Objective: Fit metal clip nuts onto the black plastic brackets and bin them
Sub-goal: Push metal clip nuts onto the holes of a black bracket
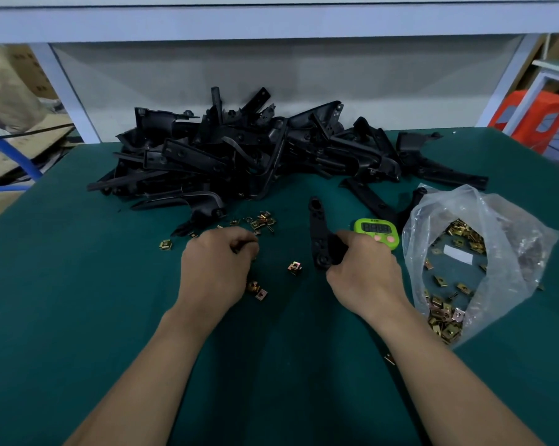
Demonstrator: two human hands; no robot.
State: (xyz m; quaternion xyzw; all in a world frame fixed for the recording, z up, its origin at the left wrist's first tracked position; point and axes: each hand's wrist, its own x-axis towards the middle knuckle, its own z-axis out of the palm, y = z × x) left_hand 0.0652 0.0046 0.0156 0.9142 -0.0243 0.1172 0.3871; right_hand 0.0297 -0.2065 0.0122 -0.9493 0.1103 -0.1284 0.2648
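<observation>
At the far left, off the table edge, cardboard boxes [11, 91] stand in shadow. The green worktop [62, 300] fills the lower view, and a lone clip nut [165, 244] lies on it just left of the left hand [217, 268]. That hand rests knuckles-up on the worktop with its fingers [244, 244] curled under; whether they pinch anything cannot be told, as the palm hides the tips. Behind it, against the back panel, lies a tangled pile of black brackets [239, 156], and a loose scatter of clip nuts [262, 220] sits between the pile and the hand. Two more nuts [257, 290] touch the hand's near edge, and a single nut [294, 267] lies on the cloth between the two hands. The right hand [365, 272] is clenched round the lower end of one black bracket [316, 226], which stands up from the grip with its rounded end pointing away towards the pile. Just behind the right hand's knuckles sits a green timer [376, 231]. Further right an open clear plastic bag [503, 239] lies on the worktop with many clip nuts inside [445, 317]. Beyond the table's right corner an orange object [535, 114] shows.
</observation>
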